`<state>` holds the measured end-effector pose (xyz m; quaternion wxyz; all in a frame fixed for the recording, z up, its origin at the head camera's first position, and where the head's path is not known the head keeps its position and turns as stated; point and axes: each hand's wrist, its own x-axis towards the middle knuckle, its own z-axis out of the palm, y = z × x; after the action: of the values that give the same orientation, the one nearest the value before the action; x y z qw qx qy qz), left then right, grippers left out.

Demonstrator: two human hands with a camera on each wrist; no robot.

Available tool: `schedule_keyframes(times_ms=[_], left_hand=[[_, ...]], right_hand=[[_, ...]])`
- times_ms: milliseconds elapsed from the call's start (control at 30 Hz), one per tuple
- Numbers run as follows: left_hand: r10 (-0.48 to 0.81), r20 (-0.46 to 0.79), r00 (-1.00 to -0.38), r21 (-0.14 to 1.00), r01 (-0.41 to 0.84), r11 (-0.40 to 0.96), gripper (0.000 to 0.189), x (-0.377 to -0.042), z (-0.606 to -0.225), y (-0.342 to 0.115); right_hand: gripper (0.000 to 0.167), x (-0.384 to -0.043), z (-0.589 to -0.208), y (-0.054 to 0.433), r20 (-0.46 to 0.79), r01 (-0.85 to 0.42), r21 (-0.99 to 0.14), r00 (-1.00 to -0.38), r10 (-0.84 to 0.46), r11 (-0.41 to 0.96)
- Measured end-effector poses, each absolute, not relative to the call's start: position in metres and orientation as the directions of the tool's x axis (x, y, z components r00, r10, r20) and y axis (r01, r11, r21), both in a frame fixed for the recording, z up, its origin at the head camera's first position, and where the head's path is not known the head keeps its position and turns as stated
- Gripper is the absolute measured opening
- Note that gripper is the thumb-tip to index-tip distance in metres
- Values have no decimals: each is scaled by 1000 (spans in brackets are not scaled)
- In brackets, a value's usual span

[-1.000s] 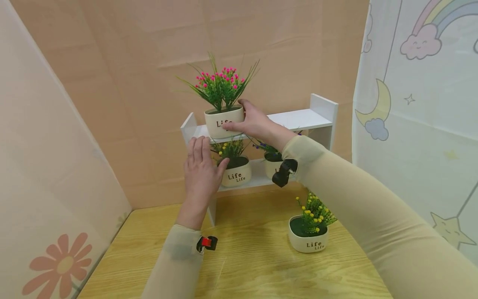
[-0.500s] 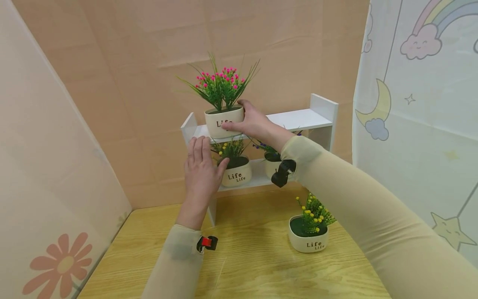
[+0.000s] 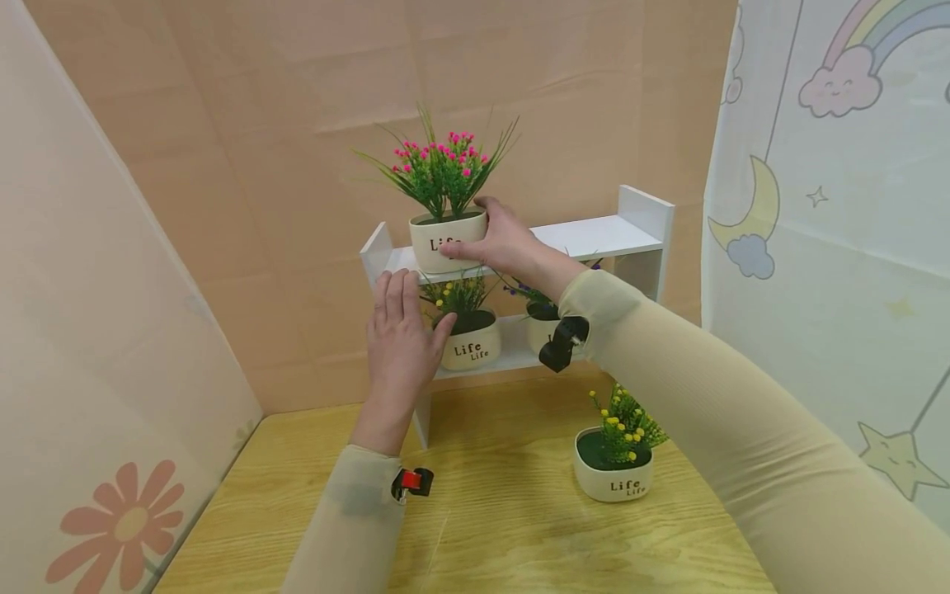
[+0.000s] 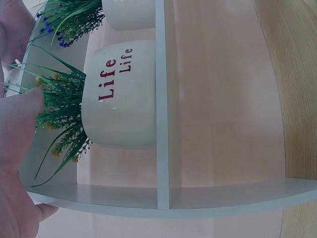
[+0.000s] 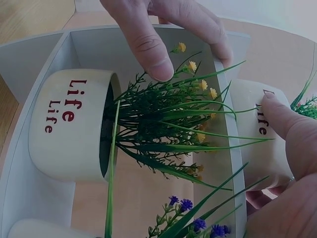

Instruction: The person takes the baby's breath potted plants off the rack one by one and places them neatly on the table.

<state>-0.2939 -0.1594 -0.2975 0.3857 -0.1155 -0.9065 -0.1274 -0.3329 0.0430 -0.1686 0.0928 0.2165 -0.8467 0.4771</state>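
On the left part of the white shelf's (image 3: 601,237) top board stands a cream pot of pink flowers (image 3: 443,165), its wall marked "Life". My right hand (image 3: 512,243) grips this pot from the right, thumb across its front; the far fingers are mostly hidden behind it. My left hand (image 3: 401,338) touches the shelf's left end with fingers extended, its thumb in front of the yellow-flowered pot (image 4: 119,106) on the lower board. To the right of that pot is one with blue-purple flowers (image 5: 185,206), partly covered by my right arm in the head view.
Another yellow-flowered pot (image 3: 613,478) stands on the wooden table (image 3: 512,528), in front of the shelf's right side. Upright end panels (image 3: 644,216) rise above the top board. Fabric walls (image 3: 297,181) surround the table at the back and both sides.
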Motion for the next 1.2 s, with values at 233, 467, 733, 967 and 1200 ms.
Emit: schedule_keyframes(times_ms=[233, 467, 733, 967, 1200], left_hand=[[112, 736, -668, 138, 310, 941, 88, -295, -298, -159], [110, 729, -676, 141, 304, 942, 88, -296, -299, -159], [107, 734, -670, 146, 310, 939, 89, -296, -298, -159], [107, 730, -675, 142, 304, 942, 89, -297, -298, -159], [102, 728, -678, 159, 311, 937, 89, -295, -298, -159]], right_hand=[[108, -334, -168, 43, 360, -450, -775, -891, -276, 444], [108, -335, -169, 42, 332, -424, -785, -903, -272, 451], [112, -336, -171, 42, 336, -417, -794, -908, -252, 442], [113, -334, -170, 43, 356, -426, -804, -904, -239, 414], [109, -326, -164, 45, 394, -459, -820, -886, -245, 341]])
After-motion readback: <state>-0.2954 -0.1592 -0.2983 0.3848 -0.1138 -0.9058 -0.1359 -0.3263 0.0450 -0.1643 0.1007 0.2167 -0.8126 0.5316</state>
